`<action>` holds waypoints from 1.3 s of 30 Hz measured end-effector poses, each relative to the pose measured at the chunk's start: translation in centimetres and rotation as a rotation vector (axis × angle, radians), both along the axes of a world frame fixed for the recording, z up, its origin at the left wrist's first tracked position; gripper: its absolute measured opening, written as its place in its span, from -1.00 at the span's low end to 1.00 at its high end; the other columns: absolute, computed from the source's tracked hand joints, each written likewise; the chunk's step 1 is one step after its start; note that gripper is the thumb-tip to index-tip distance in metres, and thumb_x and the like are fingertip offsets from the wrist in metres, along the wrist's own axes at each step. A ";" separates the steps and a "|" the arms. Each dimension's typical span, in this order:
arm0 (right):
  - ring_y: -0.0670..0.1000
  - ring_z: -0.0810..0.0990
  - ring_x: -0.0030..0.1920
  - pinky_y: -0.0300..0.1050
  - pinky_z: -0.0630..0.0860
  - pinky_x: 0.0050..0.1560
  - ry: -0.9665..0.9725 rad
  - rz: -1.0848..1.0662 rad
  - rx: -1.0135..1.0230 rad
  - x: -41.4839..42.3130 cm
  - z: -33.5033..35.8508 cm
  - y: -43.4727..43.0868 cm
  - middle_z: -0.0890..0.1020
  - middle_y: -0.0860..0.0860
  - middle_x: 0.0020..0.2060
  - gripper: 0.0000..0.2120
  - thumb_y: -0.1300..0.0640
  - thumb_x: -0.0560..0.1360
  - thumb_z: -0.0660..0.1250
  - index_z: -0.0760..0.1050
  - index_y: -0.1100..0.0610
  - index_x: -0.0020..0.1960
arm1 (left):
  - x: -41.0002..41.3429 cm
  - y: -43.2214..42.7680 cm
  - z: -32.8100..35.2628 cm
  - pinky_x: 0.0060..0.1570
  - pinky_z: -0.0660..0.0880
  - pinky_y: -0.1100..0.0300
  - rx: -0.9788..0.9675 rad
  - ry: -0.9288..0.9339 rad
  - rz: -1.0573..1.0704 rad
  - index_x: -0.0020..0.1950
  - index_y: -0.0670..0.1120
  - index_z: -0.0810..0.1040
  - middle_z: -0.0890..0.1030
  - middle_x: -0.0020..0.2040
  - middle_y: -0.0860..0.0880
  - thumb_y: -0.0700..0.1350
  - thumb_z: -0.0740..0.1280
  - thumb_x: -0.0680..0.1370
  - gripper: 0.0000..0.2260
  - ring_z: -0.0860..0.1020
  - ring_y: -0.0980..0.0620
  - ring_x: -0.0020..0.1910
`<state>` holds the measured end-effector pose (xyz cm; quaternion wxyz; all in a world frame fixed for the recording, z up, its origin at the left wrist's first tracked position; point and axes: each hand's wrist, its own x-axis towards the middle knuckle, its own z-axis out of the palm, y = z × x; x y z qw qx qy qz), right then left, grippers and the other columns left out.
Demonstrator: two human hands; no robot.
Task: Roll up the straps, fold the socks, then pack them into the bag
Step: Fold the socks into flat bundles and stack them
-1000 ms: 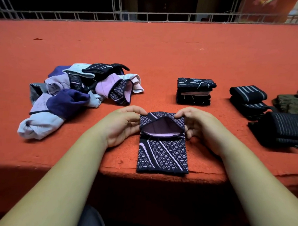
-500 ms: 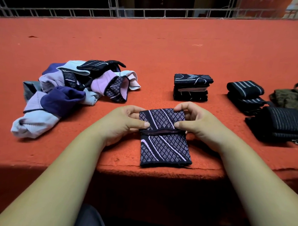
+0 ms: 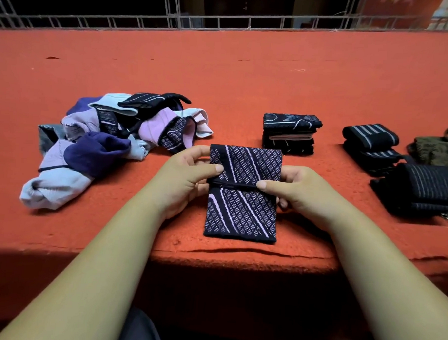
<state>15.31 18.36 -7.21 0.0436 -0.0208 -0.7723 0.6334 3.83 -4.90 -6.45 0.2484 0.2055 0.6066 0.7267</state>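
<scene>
At frame centre, the left hand (image 3: 184, 178) and right hand (image 3: 297, 189) pinch a folded diamond-patterned sock (image 3: 242, 196), fingers curled around its edges, on the red counter (image 3: 247, 81); unfolded socks (image 3: 111, 144) heaped at left.

Warm light comes from overhead and a little ahead, leaving the orange-red felt tabletop (image 3: 247, 75) evenly bright beyond the fingers (image 3: 207, 169). A soft shadow pools just nearer than the right hand (image 3: 301, 193), and there is near-blackness below the table's front lip. Between the fingers, the weave of the navy-and-lilac diamond-patterned sock (image 3: 241, 211) reads sharp, while far beyond them the grey metal railing (image 3: 250, 22) bows from the wide lens against an unlit background.
</scene>
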 end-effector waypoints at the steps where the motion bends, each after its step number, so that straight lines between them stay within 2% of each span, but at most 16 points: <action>1: -0.07 0.38 -0.42 -0.17 0.30 -0.40 0.006 -0.010 -0.003 0.0 -0.1 0.0 0.57 0.10 -0.26 -0.90 0.20 0.59 0.46 0.67 0.20 0.08 | 0.1 -0.1 -0.1 0.16 0.67 -0.05 -0.032 0.002 -0.029 0.41 -0.15 0.56 0.71 0.19 -0.23 -0.31 0.41 0.60 -0.63 0.69 -0.16 0.14; 4: -0.05 0.35 -0.44 -0.20 0.30 -0.42 0.023 -0.036 -0.027 -0.1 -0.3 0.3 0.51 0.07 -0.35 -0.87 0.24 0.60 0.44 0.64 0.30 0.10 | 0.3 -0.2 -0.5 0.11 0.67 0.02 -0.158 0.057 -0.106 0.44 -0.04 0.52 0.72 0.24 -0.19 -0.30 0.46 0.59 -0.56 0.70 -0.12 0.17; 6: -0.07 0.36 -0.45 -0.23 0.32 -0.43 0.031 -0.013 -0.026 0.1 -0.2 0.2 0.54 -0.02 -0.40 -0.94 0.26 0.61 0.43 0.64 0.24 0.07 | 0.2 -0.2 -0.6 0.05 0.68 0.07 -0.148 0.054 -0.096 0.41 -0.07 0.51 0.72 0.22 -0.19 -0.35 0.44 0.58 -0.57 0.71 -0.11 0.13; 8: -0.08 0.39 -0.45 -0.26 0.35 -0.44 0.039 0.000 -0.029 0.1 -0.1 0.0 0.59 -0.07 -0.39 -0.93 0.29 0.61 0.41 0.64 0.15 0.03 | 0.0 -0.2 -0.7 0.09 0.68 0.02 -0.103 0.028 -0.092 0.39 -0.13 0.51 0.71 0.24 -0.21 -0.38 0.42 0.58 -0.59 0.70 -0.13 0.14; 14: 0.00 0.40 -0.38 -0.16 0.33 -0.36 0.039 -0.002 -0.074 0.1 0.1 0.2 0.59 0.09 -0.21 -0.78 0.28 0.60 0.42 0.69 0.02 0.14 | -0.5 -0.2 -0.8 0.24 0.64 -0.02 -0.038 -0.021 -0.117 0.44 -0.17 0.52 0.65 0.35 -0.21 -0.40 0.37 0.59 -0.58 0.63 -0.21 0.34; 16: 0.00 0.42 -0.36 -0.14 0.35 -0.30 0.015 0.002 -0.106 0.1 0.2 0.3 0.55 0.15 -0.17 -0.70 0.28 0.61 0.40 0.69 -0.06 0.21 | -0.7 -0.1 -0.8 0.18 0.66 0.04 -0.007 -0.046 -0.107 0.44 -0.19 0.52 0.63 0.36 -0.26 -0.43 0.35 0.59 -0.58 0.64 -0.20 0.31; 18: -0.01 0.45 -0.34 -0.14 0.40 -0.26 0.000 0.006 -0.125 0.2 0.3 0.3 0.58 0.10 -0.18 -0.65 0.29 0.62 0.37 0.67 -0.10 0.25 | -0.7 -0.1 -0.8 0.15 0.67 0.08 0.023 -0.082 -0.105 0.45 -0.21 0.52 0.62 0.36 -0.31 -0.44 0.34 0.58 -0.57 0.65 -0.19 0.24; 22: -0.05 0.49 -0.35 -0.22 0.46 -0.31 -0.008 0.007 -0.119 0.4 0.3 0.2 0.65 0.01 -0.25 -0.68 0.27 0.65 0.35 0.67 -0.08 0.26 | -1.0 -0.3 -0.9 0.13 0.66 0.09 0.032 -0.119 -0.114 0.40 -0.29 0.57 0.65 0.29 -0.34 -0.41 0.34 0.57 -0.62 0.70 -0.12 0.11; 26: -0.07 0.49 -0.36 -0.22 0.44 -0.31 0.031 0.017 -0.162 0.6 0.5 -0.2 0.65 -0.02 -0.24 -0.66 0.33 0.65 0.32 0.70 -0.04 0.21 | -1.0 -0.4 -1.1 0.31 0.60 0.05 0.023 -0.141 -0.109 0.35 -0.33 0.59 0.64 0.32 -0.31 -0.35 0.37 0.54 -0.63 0.66 -0.14 0.22; 28: -0.01 0.57 -0.25 -0.14 0.52 -0.19 0.044 0.019 -0.201 0.7 0.6 -0.2 0.71 0.02 -0.16 -0.68 0.32 0.65 0.33 0.73 -0.02 0.18 | -0.8 -0.3 -1.1 0.30 0.61 0.07 0.015 -0.147 -0.110 0.30 -0.30 0.64 0.68 0.27 -0.25 -0.32 0.38 0.55 -0.68 0.68 -0.12 0.21; 30: 0.13 0.64 -0.05 0.08 0.56 0.07 0.044 0.004 -0.190 0.7 0.6 0.0 0.76 0.13 0.08 -0.71 0.32 0.63 0.35 0.74 0.01 0.14 | -0.7 -0.3 -1.0 0.22 0.64 0.11 -0.037 -0.148 -0.128 0.29 -0.28 0.65 0.70 0.22 -0.22 -0.29 0.40 0.55 -0.69 0.69 -0.08 0.15; 32: 0.18 0.69 0.07 0.22 0.54 0.23 0.034 -0.020 -0.192 0.7 0.6 0.3 0.74 0.15 0.18 -0.68 0.39 0.60 0.31 0.75 0.05 0.07 | -0.9 -0.4 -0.9 0.32 0.59 0.02 -0.093 -0.154 -0.152 0.35 -0.25 0.63 0.67 0.29 -0.24 -0.28 0.41 0.56 -0.65 0.66 -0.10 0.20; 34: 0.23 0.71 0.17 0.28 0.53 0.34 0.015 -0.030 -0.204 0.7 0.7 0.3 0.74 0.15 0.17 -0.62 0.45 0.58 0.24 0.75 0.09 0.03 | -1.0 -0.5 -0.8 0.41 0.53 -0.09 -0.123 -0.159 -0.153 0.38 -0.26 0.61 0.62 0.37 -0.27 -0.29 0.37 0.59 -0.65 0.63 -0.15 0.29; 36: 0.28 0.71 0.18 0.26 0.53 0.36 0.002 -0.038 -0.207 0.7 0.7 0.3 0.75 0.19 0.14 -0.57 0.48 0.55 0.18 0.75 0.13 0.03 | -1.0 -0.4 -0.7 0.45 0.50 -0.14 -0.133 -0.156 -0.165 0.40 -0.25 0.61 0.62 0.38 -0.28 -0.26 0.29 0.64 -0.66 0.60 -0.19 0.37; 37: 0.26 0.71 0.11 0.22 0.54 0.31 -0.001 -0.049 -0.199 0.7 0.8 0.1 0.75 0.22 0.11 -0.54 0.49 0.52 0.15 0.76 0.14 0.04 | -0.9 -0.4 -0.6 0.45 0.49 -0.15 -0.127 -0.167 -0.167 0.41 -0.25 0.60 0.62 0.38 -0.28 -0.22 0.25 0.66 -0.66 0.60 -0.20 0.37; 39: 0.18 0.65 -0.02 0.07 0.53 0.16 0.003 -0.072 -0.164 0.8 0.8 -0.1 0.76 0.23 0.07 -0.48 0.49 0.48 0.09 0.77 0.15 0.04 | -0.9 -0.2 -0.5 0.37 0.56 -0.13 -0.089 -0.241 -0.143 0.46 -0.30 0.53 0.61 0.38 -0.31 -0.14 0.20 0.70 -0.61 0.65 -0.21 0.27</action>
